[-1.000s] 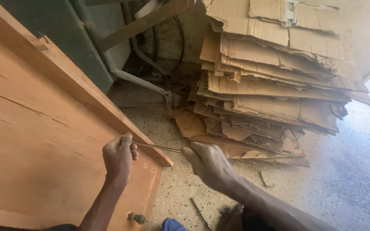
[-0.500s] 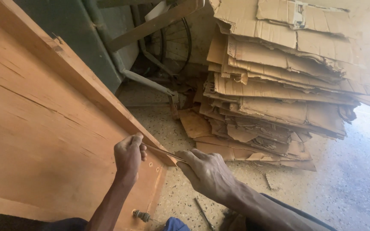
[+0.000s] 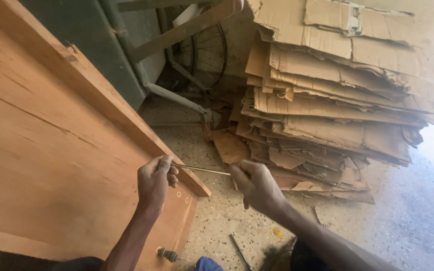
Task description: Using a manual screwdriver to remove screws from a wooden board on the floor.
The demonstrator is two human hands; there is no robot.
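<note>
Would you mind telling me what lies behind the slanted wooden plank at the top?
Behind the wooden plank stands a spoked wheel, partly crossed by the plank and a grey metal frame. Its lower part is hidden in shadow.

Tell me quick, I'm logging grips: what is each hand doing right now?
Left hand: closed on one end of a thin metal rod, at the wooden panel.
Right hand: closed on the rod's other end.

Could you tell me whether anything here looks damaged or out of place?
The flattened cardboard stack is torn and ragged, its sheets slumping unevenly, with scraps on the floor. A thin tool lies loose there too. Both hands, left and right, hold a thin metal rod.
</note>
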